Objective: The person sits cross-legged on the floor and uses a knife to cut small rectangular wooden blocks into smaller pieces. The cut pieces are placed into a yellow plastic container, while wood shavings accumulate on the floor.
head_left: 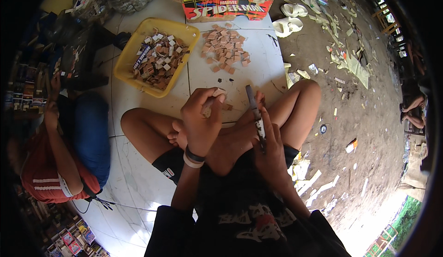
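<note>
My left hand (202,118) is raised above my crossed legs, thumb and fingers pinched on a small pale piece (219,92) that the fingers partly cover. To its right, my right hand (271,153) is closed around a knife (251,101) with a flat grey blade and a dark, white-patched handle. The blade points up and away from me, apart from the left hand. Just beyond my hands, a loose heap of small brown square pieces (224,47) lies on the white tiles (180,99).
A yellow basin (121,67) of brown and white squares stands left of the heap. Behind it sits a printed red cardboard box (226,8). Another person (60,160) sits at left. White sandals (287,26) and paper scraps (355,67) lie on the dirt ground at right.
</note>
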`<state>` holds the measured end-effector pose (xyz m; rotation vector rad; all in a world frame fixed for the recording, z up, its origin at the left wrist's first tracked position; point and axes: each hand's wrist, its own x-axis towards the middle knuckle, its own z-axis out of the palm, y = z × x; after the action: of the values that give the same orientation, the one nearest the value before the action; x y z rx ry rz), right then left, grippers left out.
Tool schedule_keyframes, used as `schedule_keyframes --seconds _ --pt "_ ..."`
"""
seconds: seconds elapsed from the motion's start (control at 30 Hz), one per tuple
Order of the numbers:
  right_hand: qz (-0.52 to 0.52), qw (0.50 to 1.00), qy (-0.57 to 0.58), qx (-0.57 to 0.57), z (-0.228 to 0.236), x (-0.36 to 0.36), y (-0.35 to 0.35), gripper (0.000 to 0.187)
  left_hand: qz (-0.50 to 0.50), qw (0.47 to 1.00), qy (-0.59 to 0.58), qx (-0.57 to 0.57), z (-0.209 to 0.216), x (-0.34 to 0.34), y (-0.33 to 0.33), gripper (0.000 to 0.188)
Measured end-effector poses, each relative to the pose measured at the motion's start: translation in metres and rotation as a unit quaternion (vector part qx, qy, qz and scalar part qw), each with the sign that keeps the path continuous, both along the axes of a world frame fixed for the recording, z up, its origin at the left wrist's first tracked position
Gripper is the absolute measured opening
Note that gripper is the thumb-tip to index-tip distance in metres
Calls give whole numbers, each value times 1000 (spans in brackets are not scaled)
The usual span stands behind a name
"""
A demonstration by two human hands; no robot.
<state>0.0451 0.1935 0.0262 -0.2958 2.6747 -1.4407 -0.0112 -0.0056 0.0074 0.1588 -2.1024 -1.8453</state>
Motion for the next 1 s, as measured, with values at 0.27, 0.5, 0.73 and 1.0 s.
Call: schedule_keyframes --seconds 0.27,0.5,0.73,1.0 --pt "110 989 -71 -68 1 -4 21 79 -94 977 -147 126 16 -6 -23 14" --pt "121 983 -97 -97 5 -3 23 79 -125 969 -183 111 19 -6 -25 15" --pt "124 980 -108 -108 9 -5 23 75 -145 968 -177 99 21 -6 -24 14" --pt "132 977 -135 -98 11 -5 29 75 -178 961 -183 102 22 -7 -31 15"
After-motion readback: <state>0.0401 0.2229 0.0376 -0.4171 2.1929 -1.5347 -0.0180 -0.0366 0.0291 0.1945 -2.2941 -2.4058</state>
